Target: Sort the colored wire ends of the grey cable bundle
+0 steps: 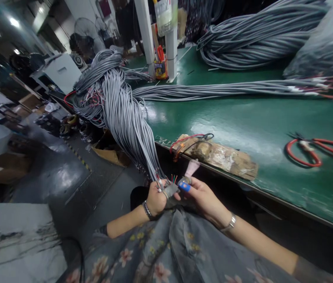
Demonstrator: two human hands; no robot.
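Note:
My left hand point(156, 199) is closed around the end of a grey cable, close to my lap. Short coloured wires point(174, 179), green and red among them, stick up from that end between my hands. The many grey cables point(128, 108) of a large bundle hang off the bench down to this hand. My right hand point(206, 196) is pinched just beside the wires, with a blue cover point(184, 186) on one digit. A pale pink flared piece point(192, 168) shows at its fingertips; what exactly the fingers grip is too small to make out.
A worn wooden block point(225, 159) with a red and black lead lies along the edge of the green bench point(243, 122). Red-handled pliers point(304, 151) rest at the right. More cable coils point(257, 37) lie behind. An open cardboard box point(110, 153) stands below the bundle.

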